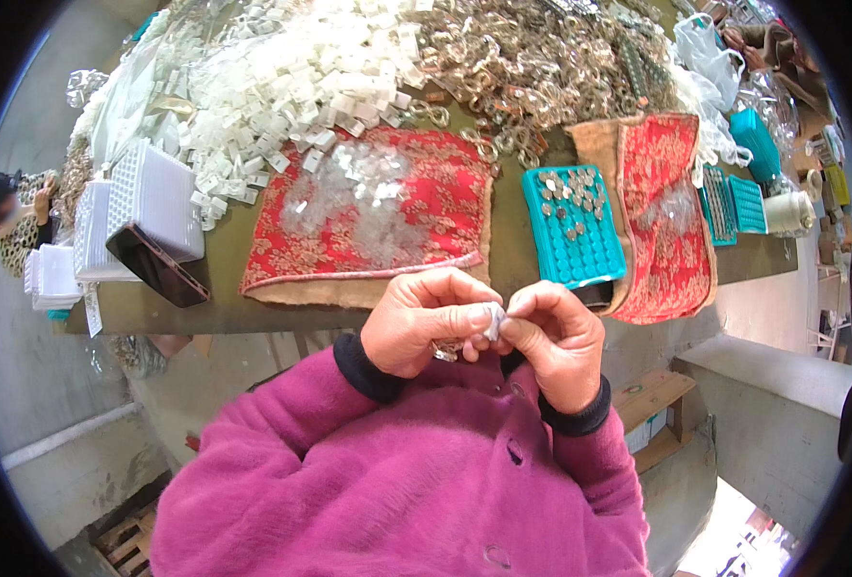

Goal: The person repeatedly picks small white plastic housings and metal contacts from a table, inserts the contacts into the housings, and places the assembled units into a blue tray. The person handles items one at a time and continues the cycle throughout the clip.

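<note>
Close in front of my body, just off the table's near edge, my left hand (408, 324) and my right hand (562, 346) meet with bent fingers. Between their thumbs and forefingers they pinch a small whitish piece (494, 321); its exact kind is too small to tell. Under the left fingers shows a shiny, clear or silvery bit (446, 351), mostly hidden by the hand. Just beyond the hands lies a red patterned cloth (455, 197) with small clear pieces (363, 197) scattered over it. A teal tray (580, 258) with small round metallic parts sits beyond my right hand.
White tag-like pieces (320, 67) and brownish metallic parts (541, 67) are heaped at the back. A dark phone (156, 264) leans against stacked white trays (156, 197) at left. Another red cloth (671, 250) and a thread spool (788, 213) are at right. A person (26, 221) is far left.
</note>
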Demonstrator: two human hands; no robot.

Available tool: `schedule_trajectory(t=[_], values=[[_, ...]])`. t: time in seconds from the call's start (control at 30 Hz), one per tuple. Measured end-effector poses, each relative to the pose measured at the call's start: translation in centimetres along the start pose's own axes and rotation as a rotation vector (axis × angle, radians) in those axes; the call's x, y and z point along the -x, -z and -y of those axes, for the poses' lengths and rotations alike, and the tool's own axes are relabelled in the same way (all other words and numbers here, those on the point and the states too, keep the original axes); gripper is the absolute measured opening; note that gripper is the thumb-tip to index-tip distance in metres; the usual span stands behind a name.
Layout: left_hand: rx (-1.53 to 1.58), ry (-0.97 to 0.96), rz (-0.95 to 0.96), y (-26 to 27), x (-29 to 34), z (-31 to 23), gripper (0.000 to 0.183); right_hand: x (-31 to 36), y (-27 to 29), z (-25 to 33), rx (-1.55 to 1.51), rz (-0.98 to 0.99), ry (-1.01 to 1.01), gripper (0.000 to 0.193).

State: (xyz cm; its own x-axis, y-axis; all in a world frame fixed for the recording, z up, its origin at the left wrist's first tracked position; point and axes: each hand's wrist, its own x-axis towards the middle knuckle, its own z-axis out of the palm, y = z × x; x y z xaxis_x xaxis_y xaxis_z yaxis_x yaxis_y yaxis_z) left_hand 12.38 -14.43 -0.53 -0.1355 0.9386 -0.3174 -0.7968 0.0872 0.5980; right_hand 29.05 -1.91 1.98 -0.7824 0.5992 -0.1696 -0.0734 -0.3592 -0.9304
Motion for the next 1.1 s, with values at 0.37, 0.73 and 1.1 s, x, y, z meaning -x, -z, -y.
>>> schedule_trajectory(t=[0.37,0.73,1.1], values=[[-0.192,-0.093,0.018,0.4,1.4,-5.3,0.032,-3.1,-1.2,-1.2,-0.116,0.182,-0.143,0.024],[-0.952,-0.911,-0.759,4.7,-5.3,-29.4,0.067,-3.5,-1.7,-2.2,0.046,0.125,-0.251,0.019],[-2.322,-0.874,-0.408,5.0,-11.7,-14.0,0.018,-2.7,-1.5,-2.7,0.043,0.128,-0.299,0.018]])
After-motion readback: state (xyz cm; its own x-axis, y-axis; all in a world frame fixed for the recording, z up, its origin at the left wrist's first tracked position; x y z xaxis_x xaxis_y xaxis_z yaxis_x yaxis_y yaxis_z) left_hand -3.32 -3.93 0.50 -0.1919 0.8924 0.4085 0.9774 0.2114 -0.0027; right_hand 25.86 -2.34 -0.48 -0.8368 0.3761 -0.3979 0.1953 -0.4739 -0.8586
